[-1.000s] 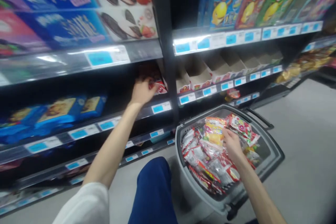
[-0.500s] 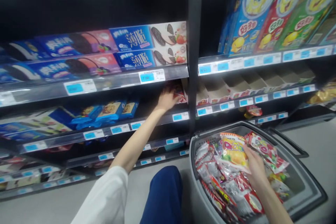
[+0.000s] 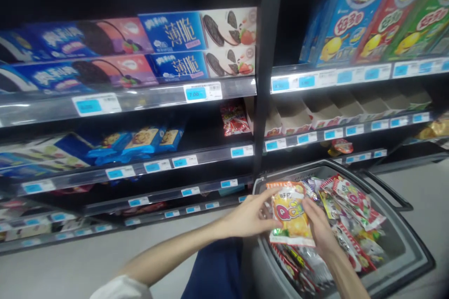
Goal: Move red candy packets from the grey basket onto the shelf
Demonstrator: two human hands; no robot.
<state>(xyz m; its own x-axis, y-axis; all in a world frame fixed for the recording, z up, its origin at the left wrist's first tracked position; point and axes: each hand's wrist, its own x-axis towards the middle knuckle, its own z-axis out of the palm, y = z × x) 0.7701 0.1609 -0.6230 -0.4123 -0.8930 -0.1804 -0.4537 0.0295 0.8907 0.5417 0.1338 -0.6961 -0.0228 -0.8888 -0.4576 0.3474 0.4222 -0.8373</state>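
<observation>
Left grip (image 3: 250, 217) and right grip (image 3: 317, 229) both pinch a yellow snack packet (image 3: 289, 212), one closed on each side edge. It sits tilted just above the heaped packets (image 3: 351, 201) in the grey basket (image 3: 407, 243) beneath them. Beyond the left grip, a red packet (image 3: 234, 119) stands on the shelf (image 3: 210, 152), with cookie boxes (image 3: 171, 32) higher up.

A shop: price-tagged shelves (image 3: 196, 93) of boxed biscuits (image 3: 171, 32).
</observation>
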